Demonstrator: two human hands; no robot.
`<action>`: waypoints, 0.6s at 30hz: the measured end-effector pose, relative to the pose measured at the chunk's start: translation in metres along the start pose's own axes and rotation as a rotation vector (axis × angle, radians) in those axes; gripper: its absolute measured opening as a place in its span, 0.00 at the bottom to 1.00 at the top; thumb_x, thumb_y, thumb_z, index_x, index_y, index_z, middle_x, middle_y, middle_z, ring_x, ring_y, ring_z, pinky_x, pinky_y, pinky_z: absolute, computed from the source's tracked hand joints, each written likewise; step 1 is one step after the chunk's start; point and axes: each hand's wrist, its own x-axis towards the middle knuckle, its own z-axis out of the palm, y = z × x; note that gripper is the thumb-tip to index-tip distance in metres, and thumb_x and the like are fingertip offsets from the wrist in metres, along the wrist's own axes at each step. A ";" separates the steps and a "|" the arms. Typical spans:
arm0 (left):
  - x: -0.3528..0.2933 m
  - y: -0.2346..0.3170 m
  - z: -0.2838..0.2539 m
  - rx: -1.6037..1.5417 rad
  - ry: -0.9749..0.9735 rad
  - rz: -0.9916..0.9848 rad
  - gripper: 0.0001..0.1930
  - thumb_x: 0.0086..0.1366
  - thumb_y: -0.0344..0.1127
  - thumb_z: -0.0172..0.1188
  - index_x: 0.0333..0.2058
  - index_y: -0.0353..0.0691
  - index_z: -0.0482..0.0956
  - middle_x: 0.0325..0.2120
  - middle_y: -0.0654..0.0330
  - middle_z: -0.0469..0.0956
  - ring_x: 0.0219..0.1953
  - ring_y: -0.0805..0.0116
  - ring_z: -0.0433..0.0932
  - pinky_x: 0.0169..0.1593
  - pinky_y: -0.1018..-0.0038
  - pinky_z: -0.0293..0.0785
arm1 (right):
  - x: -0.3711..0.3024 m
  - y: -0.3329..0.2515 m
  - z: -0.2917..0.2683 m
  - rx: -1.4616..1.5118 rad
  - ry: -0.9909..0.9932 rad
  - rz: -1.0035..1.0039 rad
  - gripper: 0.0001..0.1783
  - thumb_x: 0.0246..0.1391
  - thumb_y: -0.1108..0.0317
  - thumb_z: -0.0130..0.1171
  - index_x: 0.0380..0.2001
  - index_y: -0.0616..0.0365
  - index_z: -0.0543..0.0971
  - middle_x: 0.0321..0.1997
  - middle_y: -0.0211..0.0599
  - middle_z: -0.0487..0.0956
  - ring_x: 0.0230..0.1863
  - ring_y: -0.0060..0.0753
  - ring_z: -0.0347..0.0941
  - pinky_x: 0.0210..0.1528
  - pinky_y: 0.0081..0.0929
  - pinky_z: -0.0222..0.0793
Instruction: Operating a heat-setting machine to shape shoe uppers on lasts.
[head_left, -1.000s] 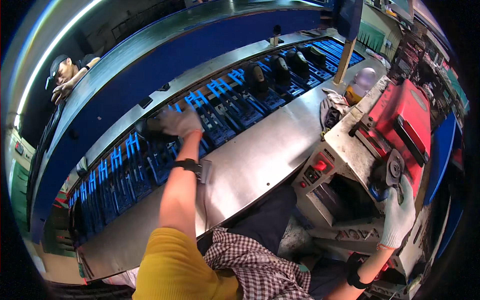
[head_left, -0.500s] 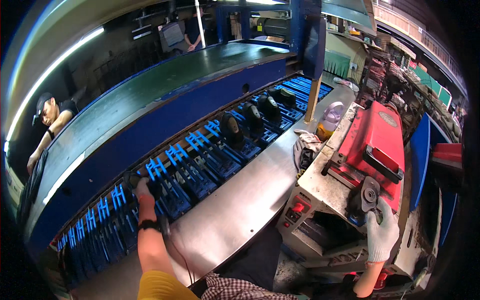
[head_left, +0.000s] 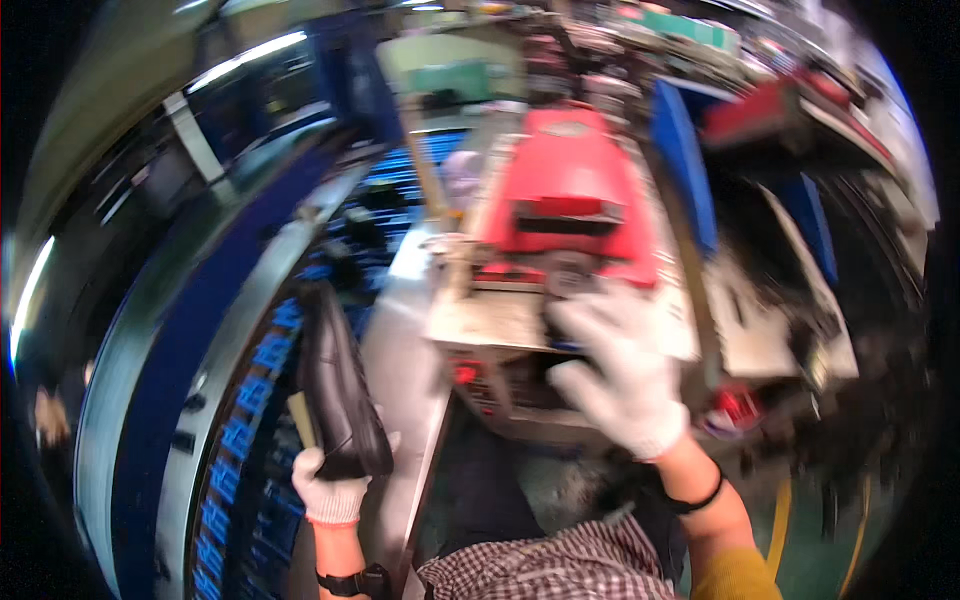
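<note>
In my left hand (head_left: 328, 488), which wears a white knit glove, a dark leather shoe (head_left: 338, 390) is gripped by its lower end. The shoe points up and away, over the blue rack and the metal ledge. A pale strip (head_left: 301, 420) shows beside it, just above my fingers. My right hand (head_left: 625, 370), gloved too, is raised with fingers apart before the red machine (head_left: 565, 175). It is close to a dark rounded part (head_left: 568, 272) at the machine's front; blur hides whether they touch.
Blue slatted rack (head_left: 235, 440) runs along the left, with a smooth metal ledge (head_left: 410, 345) between it and the machine. A red switch (head_left: 466, 372) sits on the machine's front. Blue panels (head_left: 685, 165) and another red machine (head_left: 790, 120) stand to the right.
The view has swung right, bringing the red machine to the middle. My left hand has come back from the rack and now holds the shoe. My right hand's fingers have spread off the dark part.
</note>
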 end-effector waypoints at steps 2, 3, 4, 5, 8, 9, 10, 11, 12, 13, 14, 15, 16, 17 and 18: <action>0.018 -0.027 0.053 0.036 -0.184 -0.077 0.52 0.49 0.44 0.68 0.75 0.42 0.59 0.69 0.47 0.68 0.69 0.40 0.69 0.70 0.35 0.68 | -0.010 -0.008 0.001 0.371 -0.089 0.026 0.44 0.56 0.54 0.69 0.71 0.64 0.68 0.70 0.60 0.70 0.74 0.64 0.62 0.76 0.50 0.58; 0.031 -0.048 0.085 0.047 -0.284 -0.124 0.56 0.48 0.45 0.69 0.76 0.39 0.56 0.71 0.46 0.66 0.71 0.41 0.67 0.73 0.46 0.68 | -0.020 -0.008 0.004 0.489 -0.163 0.111 0.50 0.59 0.50 0.68 0.75 0.65 0.59 0.76 0.63 0.59 0.79 0.63 0.52 0.80 0.49 0.50; 0.033 -0.067 0.119 0.114 -0.319 -0.140 0.59 0.47 0.47 0.70 0.77 0.38 0.54 0.73 0.46 0.64 0.73 0.44 0.66 0.75 0.52 0.65 | -0.027 -0.006 0.007 0.628 -0.225 0.183 0.57 0.61 0.45 0.66 0.80 0.65 0.49 0.83 0.66 0.48 0.85 0.61 0.42 0.84 0.47 0.42; 0.038 -0.084 0.140 0.202 -0.366 -0.193 0.59 0.47 0.48 0.71 0.77 0.38 0.54 0.73 0.47 0.63 0.73 0.46 0.66 0.75 0.52 0.64 | -0.028 -0.005 -0.002 0.837 -0.295 0.282 0.63 0.63 0.42 0.64 0.81 0.65 0.38 0.86 0.64 0.37 0.87 0.54 0.28 0.85 0.42 0.31; 0.067 -0.133 0.186 0.547 -0.630 -0.231 0.59 0.57 0.49 0.73 0.78 0.35 0.48 0.75 0.51 0.60 0.75 0.52 0.63 0.77 0.60 0.57 | -0.052 0.016 -0.044 0.801 0.053 0.453 0.61 0.60 0.58 0.67 0.82 0.60 0.37 0.88 0.48 0.36 0.87 0.42 0.33 0.84 0.37 0.35; 0.079 -0.145 0.202 0.790 -0.711 -0.181 0.58 0.59 0.49 0.71 0.79 0.34 0.46 0.76 0.49 0.59 0.75 0.52 0.62 0.77 0.61 0.57 | -0.056 0.032 -0.069 0.840 0.108 0.524 0.57 0.63 0.57 0.62 0.82 0.63 0.40 0.88 0.47 0.41 0.86 0.42 0.38 0.84 0.38 0.34; 0.090 -0.153 0.216 1.044 -0.767 -0.121 0.57 0.62 0.48 0.70 0.79 0.33 0.44 0.76 0.46 0.58 0.76 0.53 0.61 0.76 0.63 0.56 | -0.058 0.035 -0.091 0.941 0.196 0.553 0.53 0.65 0.52 0.57 0.81 0.65 0.44 0.87 0.47 0.46 0.86 0.41 0.43 0.83 0.37 0.39; 0.099 -0.164 0.237 1.066 -0.836 0.033 0.56 0.64 0.47 0.68 0.79 0.33 0.42 0.77 0.44 0.56 0.77 0.53 0.58 0.76 0.63 0.56 | -0.061 0.042 -0.117 0.834 0.217 0.612 0.53 0.66 0.47 0.55 0.81 0.66 0.47 0.86 0.49 0.49 0.85 0.40 0.47 0.83 0.36 0.45; 0.102 -0.174 0.262 1.079 -0.904 0.184 0.55 0.66 0.47 0.67 0.80 0.34 0.41 0.77 0.42 0.55 0.79 0.53 0.56 0.76 0.64 0.55 | -0.074 0.068 -0.134 0.923 0.306 0.611 0.50 0.67 0.49 0.55 0.80 0.68 0.50 0.83 0.50 0.57 0.81 0.39 0.57 0.80 0.35 0.53; 0.103 -0.173 0.287 1.114 -0.886 0.190 0.55 0.67 0.47 0.66 0.80 0.34 0.40 0.78 0.40 0.53 0.79 0.53 0.54 0.77 0.63 0.54 | -0.075 0.082 -0.153 0.960 0.328 0.669 0.48 0.66 0.52 0.55 0.79 0.68 0.52 0.80 0.50 0.62 0.79 0.39 0.61 0.79 0.35 0.56; 0.109 -0.174 0.312 1.142 -0.875 0.200 0.55 0.67 0.48 0.66 0.80 0.34 0.40 0.78 0.39 0.51 0.80 0.53 0.52 0.77 0.63 0.54 | -0.073 0.093 -0.174 0.988 0.352 0.725 0.46 0.66 0.54 0.55 0.78 0.69 0.54 0.78 0.50 0.66 0.77 0.39 0.65 0.79 0.34 0.58; 0.131 -0.178 0.327 1.124 -0.932 0.371 0.54 0.68 0.48 0.65 0.79 0.32 0.40 0.78 0.39 0.52 0.80 0.52 0.53 0.77 0.64 0.54 | -0.068 0.108 -0.190 0.900 0.316 0.758 0.44 0.66 0.56 0.55 0.77 0.69 0.57 0.75 0.49 0.70 0.74 0.37 0.68 0.77 0.34 0.62; 0.145 -0.188 0.351 1.130 -0.929 0.447 0.52 0.68 0.51 0.65 0.78 0.30 0.45 0.77 0.38 0.54 0.79 0.51 0.56 0.77 0.66 0.54 | -0.068 0.124 -0.211 0.778 0.300 0.814 0.42 0.66 0.58 0.55 0.76 0.70 0.60 0.72 0.48 0.73 0.72 0.35 0.70 0.75 0.33 0.65; 0.157 -0.195 0.374 1.121 -0.946 0.492 0.51 0.68 0.53 0.64 0.78 0.30 0.48 0.76 0.38 0.57 0.78 0.51 0.58 0.77 0.65 0.54 | -0.067 0.150 -0.230 0.616 0.246 0.865 0.38 0.65 0.59 0.57 0.73 0.70 0.66 0.69 0.46 0.76 0.68 0.32 0.72 0.71 0.31 0.68; 0.171 -0.199 0.396 1.120 -0.951 0.544 0.51 0.68 0.55 0.63 0.77 0.29 0.51 0.75 0.37 0.59 0.78 0.51 0.59 0.77 0.65 0.54 | -0.064 0.171 -0.237 0.371 0.281 0.848 0.37 0.64 0.56 0.61 0.69 0.71 0.72 0.65 0.49 0.80 0.62 0.33 0.77 0.66 0.27 0.71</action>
